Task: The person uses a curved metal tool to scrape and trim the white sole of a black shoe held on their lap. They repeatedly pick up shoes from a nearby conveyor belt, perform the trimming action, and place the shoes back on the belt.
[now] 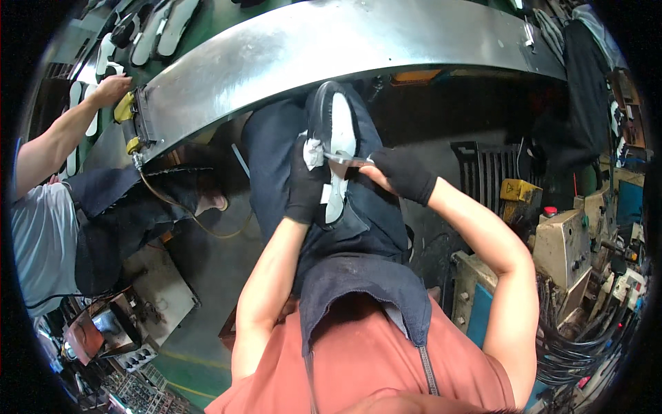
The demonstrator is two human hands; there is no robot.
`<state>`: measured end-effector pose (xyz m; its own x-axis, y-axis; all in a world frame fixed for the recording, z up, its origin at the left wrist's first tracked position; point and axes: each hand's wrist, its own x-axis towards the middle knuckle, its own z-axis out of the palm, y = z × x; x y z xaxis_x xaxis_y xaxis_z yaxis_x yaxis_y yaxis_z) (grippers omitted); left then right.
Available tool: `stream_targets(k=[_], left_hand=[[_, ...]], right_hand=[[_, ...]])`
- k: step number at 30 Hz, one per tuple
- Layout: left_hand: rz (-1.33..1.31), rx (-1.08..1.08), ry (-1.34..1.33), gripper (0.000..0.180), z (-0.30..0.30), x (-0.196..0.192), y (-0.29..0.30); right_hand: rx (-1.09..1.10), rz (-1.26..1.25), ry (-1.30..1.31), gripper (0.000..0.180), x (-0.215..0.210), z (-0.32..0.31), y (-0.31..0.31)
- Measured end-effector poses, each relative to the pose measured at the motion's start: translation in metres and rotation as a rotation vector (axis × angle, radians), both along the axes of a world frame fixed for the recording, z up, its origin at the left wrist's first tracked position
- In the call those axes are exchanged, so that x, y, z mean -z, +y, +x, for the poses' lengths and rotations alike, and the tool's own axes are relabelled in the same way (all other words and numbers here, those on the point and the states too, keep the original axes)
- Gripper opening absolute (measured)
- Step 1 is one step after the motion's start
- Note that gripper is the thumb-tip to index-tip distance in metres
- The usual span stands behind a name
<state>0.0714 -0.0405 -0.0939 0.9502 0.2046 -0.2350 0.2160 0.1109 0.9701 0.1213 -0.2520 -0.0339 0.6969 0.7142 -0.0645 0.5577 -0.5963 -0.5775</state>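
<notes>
At the far left we see a co-worker's hand resting on the green belt among pale soles, beside the curved steel guard. Nearer the middle, our black-gloved left hand is clamped around a black-and-white shoe held over our dark apron, with a white cloth pressed against it. To the right, our gloved right hand pinches a thin tool whose tip touches the shoe. Grey machines stand at the far right.
</notes>
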Motion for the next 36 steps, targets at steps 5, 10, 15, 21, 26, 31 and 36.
stream_targets(k=[5,10,15,21,26,31,36], left_hand=[[0.531,0.007,-0.225,0.046,0.000,0.002,-0.014],[0.765,0.114,-0.200,0.059,0.001,-0.018,-0.009],[0.346,0.476,-0.115,0.057,-0.012,-0.009,0.050],[0.966,0.467,-0.416,0.051,-0.015,-0.041,0.046],[-0.346,0.315,0.142,0.043,-0.010,-0.060,0.026],[0.413,0.024,-0.109,0.046,-0.006,-0.004,-0.001],[0.469,0.196,-0.163,0.065,-0.007,0.004,0.002]], right_hand=[[-0.052,-0.233,0.387,0.046,-0.073,0.001,-0.033],[-0.332,-0.095,-0.073,0.036,-0.114,-0.052,0.032],[-0.372,0.074,-0.370,0.038,-0.065,-0.042,0.030],[-0.164,-0.107,-0.278,0.026,-0.053,-0.035,0.033],[-0.145,-0.045,-0.171,0.042,-0.037,-0.062,0.022],[0.142,-0.079,0.341,0.028,-0.028,-0.061,-0.030],[0.072,0.153,0.183,0.037,-0.076,-0.053,0.004]])
